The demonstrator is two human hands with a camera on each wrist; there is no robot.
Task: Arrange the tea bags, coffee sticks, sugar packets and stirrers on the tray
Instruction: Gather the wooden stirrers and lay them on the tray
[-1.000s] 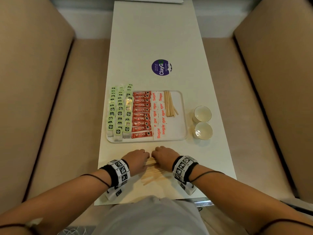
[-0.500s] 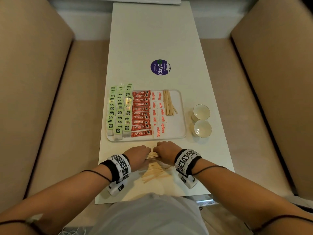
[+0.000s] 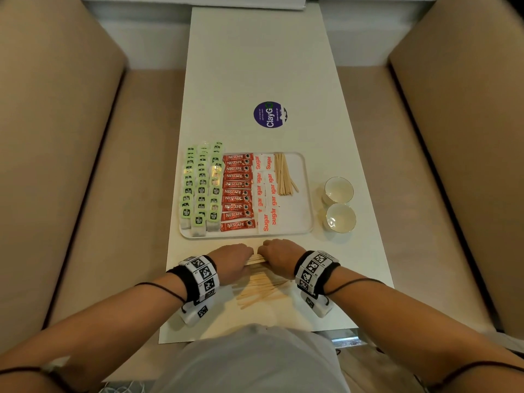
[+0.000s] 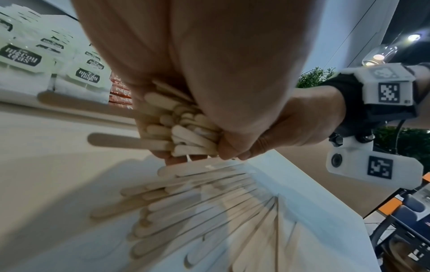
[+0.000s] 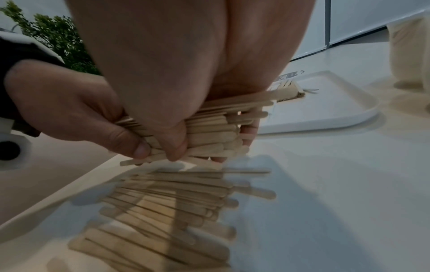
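Loose stirrers fan across the table nearest the body, and just beyond both hands, left and right, clench 1 bundle, which wants squaring level before going beside the stirrer row on the tray.

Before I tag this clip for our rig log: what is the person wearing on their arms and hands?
Both hands are bare, no gloves or sleeves. Left hand and right hand each carry a black wristband ringed with white blocks bearing black square code markers, a white camera housing beneath. Thin black cables loop along the forearms.
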